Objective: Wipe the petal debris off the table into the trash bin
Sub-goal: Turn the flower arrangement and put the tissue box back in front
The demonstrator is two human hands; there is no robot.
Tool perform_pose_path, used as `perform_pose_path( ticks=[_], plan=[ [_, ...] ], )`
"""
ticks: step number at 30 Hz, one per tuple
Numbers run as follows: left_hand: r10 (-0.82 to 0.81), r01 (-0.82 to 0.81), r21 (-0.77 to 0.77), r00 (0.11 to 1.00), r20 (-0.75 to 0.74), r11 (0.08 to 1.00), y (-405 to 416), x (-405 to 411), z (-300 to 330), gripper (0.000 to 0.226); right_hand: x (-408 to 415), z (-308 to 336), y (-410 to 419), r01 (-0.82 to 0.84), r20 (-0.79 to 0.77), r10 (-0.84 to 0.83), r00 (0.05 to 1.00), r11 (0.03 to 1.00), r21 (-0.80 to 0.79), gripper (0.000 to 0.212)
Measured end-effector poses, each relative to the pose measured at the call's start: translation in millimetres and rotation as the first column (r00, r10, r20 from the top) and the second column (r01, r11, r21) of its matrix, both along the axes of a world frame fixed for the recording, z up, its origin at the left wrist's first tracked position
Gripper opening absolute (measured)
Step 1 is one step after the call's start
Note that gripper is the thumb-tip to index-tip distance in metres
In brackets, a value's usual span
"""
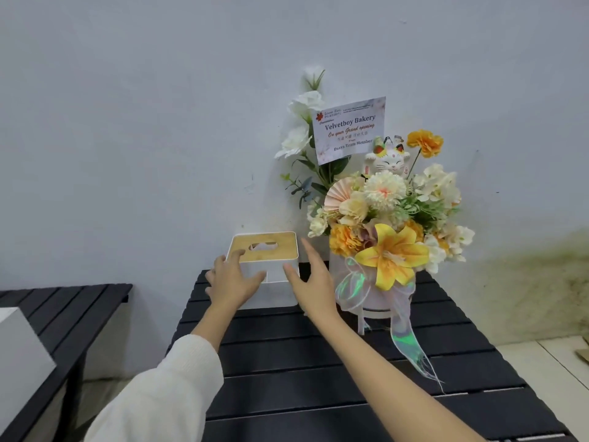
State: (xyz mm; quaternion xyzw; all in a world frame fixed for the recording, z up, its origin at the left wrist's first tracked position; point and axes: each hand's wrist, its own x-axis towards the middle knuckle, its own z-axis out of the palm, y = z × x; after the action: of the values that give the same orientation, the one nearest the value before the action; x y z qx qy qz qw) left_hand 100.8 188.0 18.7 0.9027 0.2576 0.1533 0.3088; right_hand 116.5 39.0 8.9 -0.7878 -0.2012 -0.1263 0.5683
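Note:
A white tissue box [266, 247] with a wooden lid stands at the back of the black slatted table [318, 362], against the wall. My left hand [232, 282] grips its front left corner, fingers on the lid's edge and thumb across the front face. My right hand [314, 288] is at the box's right side with fingers spread, its thumb touching the front face. No loose petals show on the slats, and no trash bin is in view.
A flower arrangement [392, 224] in a white pot with an iridescent ribbon stands just right of the box, close to my right hand. A second black slatted table [63, 304] is at the left, with a white box [19, 355] on it. Pale floor tiles [548, 378] lie to the right.

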Motion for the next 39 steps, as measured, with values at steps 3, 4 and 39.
perform_pose_path(
  ticks=[3,4,39],
  plan=[
    [-0.012,0.011,-0.033,1.0,-0.018,0.999,17,13,-10,0.081,22,-14,14,-0.011,-0.088,0.008,0.996,1.0,-0.028,0.064],
    [-0.023,0.022,-0.049,1.0,-0.015,0.999,22,18,-13,0.085,30,-18,19,-0.022,-0.134,0.016,0.991,0.999,-0.042,0.065],
    [-0.096,0.146,-0.232,0.972,0.213,0.962,-231,-147,29,0.049,-137,15,-207,0.274,-0.209,-0.286,0.935,0.958,-0.087,0.05]
  ],
)
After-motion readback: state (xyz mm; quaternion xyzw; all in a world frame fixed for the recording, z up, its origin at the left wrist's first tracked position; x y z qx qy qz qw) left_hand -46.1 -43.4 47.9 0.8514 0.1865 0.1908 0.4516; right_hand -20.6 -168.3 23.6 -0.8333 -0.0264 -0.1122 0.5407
